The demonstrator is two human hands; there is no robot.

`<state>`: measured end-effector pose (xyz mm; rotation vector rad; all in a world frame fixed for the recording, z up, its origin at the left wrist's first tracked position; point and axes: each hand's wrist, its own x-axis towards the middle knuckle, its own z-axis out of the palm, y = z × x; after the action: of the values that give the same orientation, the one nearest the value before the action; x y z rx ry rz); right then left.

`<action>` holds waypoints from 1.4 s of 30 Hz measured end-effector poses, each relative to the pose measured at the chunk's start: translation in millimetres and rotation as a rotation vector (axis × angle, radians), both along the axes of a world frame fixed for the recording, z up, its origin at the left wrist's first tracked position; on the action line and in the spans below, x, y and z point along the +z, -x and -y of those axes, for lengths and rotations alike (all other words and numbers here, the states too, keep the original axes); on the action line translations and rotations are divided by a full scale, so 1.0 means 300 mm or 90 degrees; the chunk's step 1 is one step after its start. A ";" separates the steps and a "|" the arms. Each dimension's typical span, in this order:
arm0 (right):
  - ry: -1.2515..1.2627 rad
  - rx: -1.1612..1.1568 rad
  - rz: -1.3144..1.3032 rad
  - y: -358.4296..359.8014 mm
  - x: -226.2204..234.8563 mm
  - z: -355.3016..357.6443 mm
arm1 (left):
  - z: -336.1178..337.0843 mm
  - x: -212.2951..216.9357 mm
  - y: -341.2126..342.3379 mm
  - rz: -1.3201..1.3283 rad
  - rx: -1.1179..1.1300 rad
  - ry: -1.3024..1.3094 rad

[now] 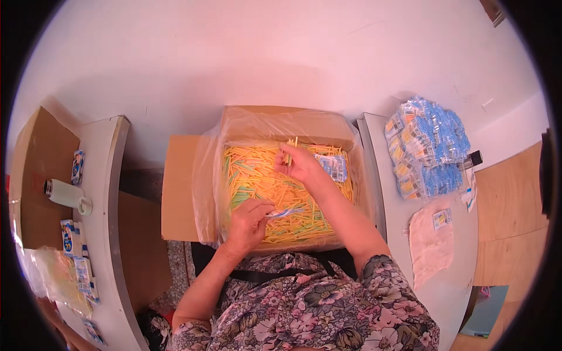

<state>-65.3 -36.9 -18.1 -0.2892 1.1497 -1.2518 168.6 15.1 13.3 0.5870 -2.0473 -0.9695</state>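
Note:
A large cardboard box (181,187) lined with clear plastic stands before me, filled with thin yellow, orange and green sticks (257,169). Over its near left part, my left hand (250,222) pinches a small clear plastic bag (285,213) with a blue edge. Above the far middle of the heap, my right hand (297,162) is closed around a small bunch of yellow sticks (290,151), their ends standing up past the fingers. Just right of that hand, a clear packet (332,168) with blue print lies on the sticks.
On the right table (380,169) a tall pile of filled blue-and-clear packets (426,149) stands beyond a pink cloth (430,243) bearing one packet. The left table (102,158) holds a pale green flask (65,196), several small packs (73,237) and an opened carton (44,175).

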 end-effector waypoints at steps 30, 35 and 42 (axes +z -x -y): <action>0.562 0.210 -0.624 0.020 0.127 -0.448 | -0.104 0.030 0.203 -0.029 -0.314 -0.320; 0.346 0.096 -0.689 -0.020 0.210 -0.470 | -0.089 0.013 0.185 0.102 -0.280 -0.283; 0.494 -0.002 -1.017 -0.038 0.196 -0.419 | -0.102 0.008 0.188 0.047 -0.244 -0.223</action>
<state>-54.0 88.9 40.6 -2.1331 1.8287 -1.3429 112.2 45.8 15.6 0.4157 -2.1131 -1.5732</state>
